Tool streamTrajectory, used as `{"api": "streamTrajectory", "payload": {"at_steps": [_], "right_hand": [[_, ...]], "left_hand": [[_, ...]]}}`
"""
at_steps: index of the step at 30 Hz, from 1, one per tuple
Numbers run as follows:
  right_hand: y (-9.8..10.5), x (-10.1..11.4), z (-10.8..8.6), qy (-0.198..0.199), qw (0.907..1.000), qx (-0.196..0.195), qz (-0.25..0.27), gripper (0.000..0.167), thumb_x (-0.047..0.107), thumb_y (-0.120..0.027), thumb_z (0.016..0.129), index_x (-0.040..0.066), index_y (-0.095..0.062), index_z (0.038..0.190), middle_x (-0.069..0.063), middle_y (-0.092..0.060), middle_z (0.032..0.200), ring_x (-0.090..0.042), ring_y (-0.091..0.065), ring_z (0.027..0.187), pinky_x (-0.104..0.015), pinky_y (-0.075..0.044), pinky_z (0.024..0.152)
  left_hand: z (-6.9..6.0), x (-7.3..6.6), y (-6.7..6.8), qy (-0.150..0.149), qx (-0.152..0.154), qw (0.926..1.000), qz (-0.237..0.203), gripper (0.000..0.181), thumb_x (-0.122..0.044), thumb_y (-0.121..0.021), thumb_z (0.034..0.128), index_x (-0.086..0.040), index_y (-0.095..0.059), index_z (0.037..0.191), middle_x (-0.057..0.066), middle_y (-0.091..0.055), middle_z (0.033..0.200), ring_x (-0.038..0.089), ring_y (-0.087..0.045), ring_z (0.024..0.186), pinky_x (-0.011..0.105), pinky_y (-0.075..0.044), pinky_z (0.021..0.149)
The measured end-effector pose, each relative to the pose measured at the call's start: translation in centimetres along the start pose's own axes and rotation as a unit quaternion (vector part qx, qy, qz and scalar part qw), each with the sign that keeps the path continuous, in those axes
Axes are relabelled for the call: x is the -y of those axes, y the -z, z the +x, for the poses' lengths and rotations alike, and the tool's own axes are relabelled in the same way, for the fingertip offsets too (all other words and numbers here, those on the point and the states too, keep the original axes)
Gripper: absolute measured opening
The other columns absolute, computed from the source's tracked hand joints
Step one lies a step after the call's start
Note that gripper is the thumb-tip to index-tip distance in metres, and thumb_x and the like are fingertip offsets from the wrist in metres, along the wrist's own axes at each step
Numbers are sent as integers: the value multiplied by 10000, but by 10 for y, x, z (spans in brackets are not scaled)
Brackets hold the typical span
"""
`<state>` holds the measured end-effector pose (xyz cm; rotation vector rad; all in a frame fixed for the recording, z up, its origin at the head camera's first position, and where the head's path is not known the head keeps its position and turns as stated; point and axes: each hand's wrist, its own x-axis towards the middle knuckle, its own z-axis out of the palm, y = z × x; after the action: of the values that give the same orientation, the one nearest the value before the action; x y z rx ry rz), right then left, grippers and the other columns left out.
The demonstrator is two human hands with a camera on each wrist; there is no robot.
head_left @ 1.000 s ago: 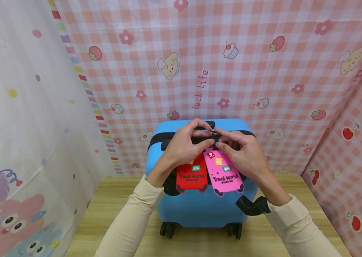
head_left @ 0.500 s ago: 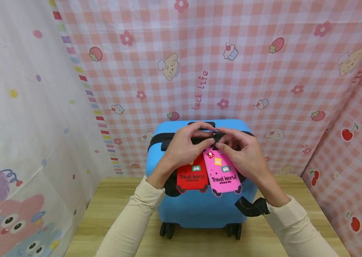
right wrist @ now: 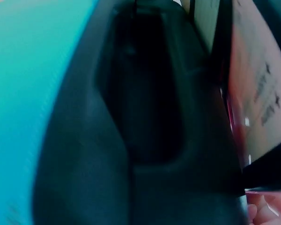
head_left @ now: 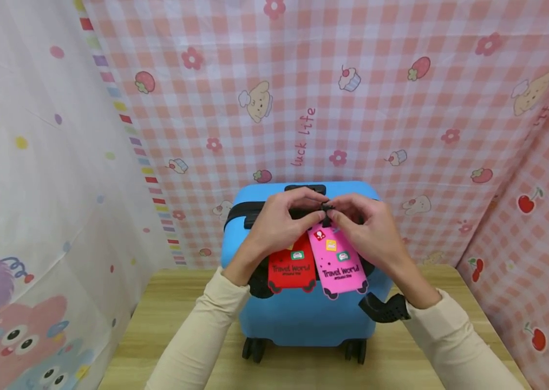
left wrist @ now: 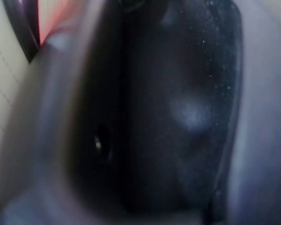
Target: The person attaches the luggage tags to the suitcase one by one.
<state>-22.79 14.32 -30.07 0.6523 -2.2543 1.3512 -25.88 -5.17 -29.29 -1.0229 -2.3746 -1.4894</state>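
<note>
A small blue suitcase stands upright, with a red luggage tag and a pink luggage tag hanging at its front. Above the pink tag, my left hand pinches its black strap between thumb and fingers. From the other side, my right hand pinches that strap too, the fingertips of both hands nearly meeting. The left hand partly covers the red tag's top. Fingers hide most of the strap and its fastening. The left wrist view is mostly a blurred dark recess.
The suitcase rests on black wheels on a wooden table. A black carry handle lies on its top. A checked pink curtain hangs close behind, and a white patterned curtain on the left.
My right index finger has bent and come down closer to the strap. The pink tag has swung very slightly. My left hand has stayed nearly still.
</note>
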Motion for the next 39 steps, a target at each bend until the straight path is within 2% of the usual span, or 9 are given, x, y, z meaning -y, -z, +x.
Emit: {"api": "streamTrajectory", "payload": {"at_steps": [4,11,15,28,39], "right_hand": [[1,1,6,38,9999,105,-88,152,78,-678,932,28,-736,1063,-90,-739,900,-142,-613,670,-207,-496,597],[2,-5,8,-338,9993,86,156,148,102,-689,931,14,-730,1043,-111,-711,859,-135,-616,660,-219,-510,584],[2,-5,7,-424,9986,59,324,162,128,-674,947,11,-729,1046,-137,-722,859,-133,-633,651,-239,-534,571],[1,-6,3,-259,9982,-69,541,152,86,-674,940,-21,-738,1026,-171,-736,864,-99,-657,636,-232,-548,546],[0,-8,3,-160,9981,-59,590,141,86,-681,935,-1,-761,1012,-120,-686,890,-112,-631,628,-226,-528,532]], "left_hand": [[1,0,0,-66,-10,10000,-64,234,-127,-692,929,-117,-704,1162,3,-736,1070,59,-672,979,261,-525,900],[2,-3,0,-76,-15,10000,49,283,-138,-706,909,-115,-685,1191,10,-729,1107,64,-671,1018,254,-518,922],[2,-3,0,-83,-42,9999,88,303,-150,-707,907,-119,-677,1206,13,-728,1126,76,-678,1032,255,-515,934],[0,-3,0,-93,-70,9999,6,305,-167,-713,917,-113,-702,1217,11,-728,1139,68,-680,1017,236,-521,921],[0,-1,-1,-18,-91,9999,66,256,-177,-727,908,-124,-715,1158,-4,-739,1067,48,-682,960,239,-532,880]]}}
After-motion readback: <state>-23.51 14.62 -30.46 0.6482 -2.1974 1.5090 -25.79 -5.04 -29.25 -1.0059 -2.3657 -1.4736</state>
